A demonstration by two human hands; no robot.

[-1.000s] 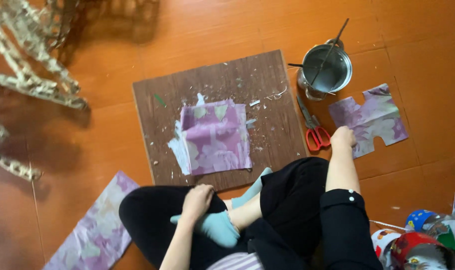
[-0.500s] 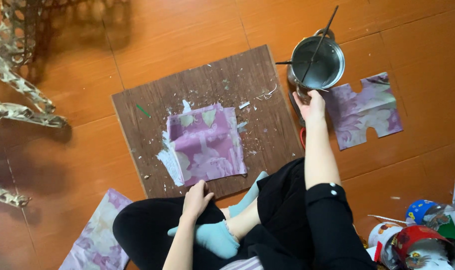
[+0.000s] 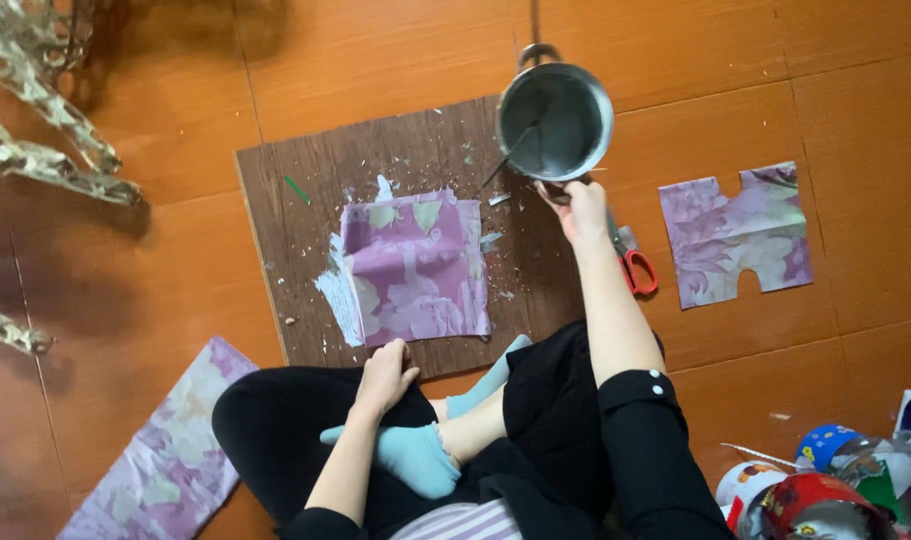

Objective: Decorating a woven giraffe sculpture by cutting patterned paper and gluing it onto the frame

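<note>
Gripping the Pot Over the Board

Right hand (image 3: 578, 207) grips the handle of a metal pot (image 3: 555, 120), held over the far right corner of the brown board (image 3: 305, 260). Left hand (image 3: 385, 375) rests loosely open on the knee, just off the board's near edge, beside the purple floral fabric (image 3: 410, 270).

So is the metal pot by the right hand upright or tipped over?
Upright: the metal pot shows its open mouth and inside from above, a stick leaning in it. The right hand grips its handle.

Surface: orange wooden floor (image 3: 375, 60)
On it: brown board (image 3: 305, 190), cut floral paper (image 3: 735, 235), floral strip (image 3: 175, 455), red-handled scissors (image 3: 637, 268)
</note>
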